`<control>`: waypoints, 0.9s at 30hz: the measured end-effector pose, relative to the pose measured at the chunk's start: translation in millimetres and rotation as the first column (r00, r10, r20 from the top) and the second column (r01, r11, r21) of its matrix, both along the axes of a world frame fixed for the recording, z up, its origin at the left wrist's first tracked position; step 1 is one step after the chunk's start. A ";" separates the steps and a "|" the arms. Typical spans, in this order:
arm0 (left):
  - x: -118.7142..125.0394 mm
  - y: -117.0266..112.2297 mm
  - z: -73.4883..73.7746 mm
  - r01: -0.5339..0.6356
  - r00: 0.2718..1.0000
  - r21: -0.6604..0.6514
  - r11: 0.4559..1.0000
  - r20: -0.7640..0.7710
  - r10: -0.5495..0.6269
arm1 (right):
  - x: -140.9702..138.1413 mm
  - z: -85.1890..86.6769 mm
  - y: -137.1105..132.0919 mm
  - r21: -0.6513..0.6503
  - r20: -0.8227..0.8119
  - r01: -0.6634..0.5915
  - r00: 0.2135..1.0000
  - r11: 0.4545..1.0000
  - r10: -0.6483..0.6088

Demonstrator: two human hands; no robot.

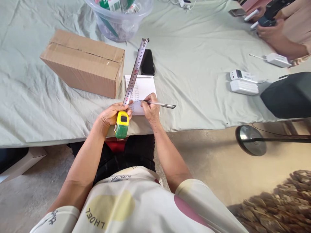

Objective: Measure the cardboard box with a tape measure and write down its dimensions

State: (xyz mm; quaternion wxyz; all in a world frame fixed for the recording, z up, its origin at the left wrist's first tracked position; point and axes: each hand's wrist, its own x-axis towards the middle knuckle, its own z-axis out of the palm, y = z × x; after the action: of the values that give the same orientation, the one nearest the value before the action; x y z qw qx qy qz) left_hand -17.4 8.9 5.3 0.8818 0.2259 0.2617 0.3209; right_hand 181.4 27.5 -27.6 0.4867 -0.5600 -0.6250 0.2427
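Observation:
My left hand point(113, 113) is closed on a yellow and green tape measure point(121, 124), thumb pressed on the blade near the case. The metal blade point(134, 72) is pulled out and slants away over the left part of a white notepad point(148, 85). Rows of small handwritten marks cover the page. In my right hand point(151, 109) a pen point(161, 104) is pinched, its tip at the paper beside the written rows. A black phone point(147, 63) lies just beyond the pad, partly behind the blade. Left of the pad sits a closed cardboard box point(84, 64).
A clear plastic tub point(121, 24) with packages stands at the back. On the right are white power strips point(243, 86), a black bag-like object point(288, 95) and another person's hands point(272, 30) holding a dark device. Below the table's edge is a round black stand base point(250, 140).

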 end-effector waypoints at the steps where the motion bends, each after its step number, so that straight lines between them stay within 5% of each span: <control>1: 0.0 0.1 -0.2 0.000 1.000 -0.001 1.000 0.001 0.000 | 0.0 0.2 0.1 -0.004 0.007 0.000 1.000 1.000 0.000; 27: -1.1 0.8 -3.5 0.003 1.000 0.000 1.000 0.000 -0.003 | 0.2 -1.4 -0.6 0.028 -0.072 0.028 0.997 0.999 -0.026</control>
State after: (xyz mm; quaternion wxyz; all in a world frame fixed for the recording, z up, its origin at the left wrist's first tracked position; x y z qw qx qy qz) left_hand -18.4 9.8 1.8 0.8823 0.2265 0.2612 0.3195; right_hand 181.6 26.9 -29.0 0.5200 -0.5521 -0.6030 0.2473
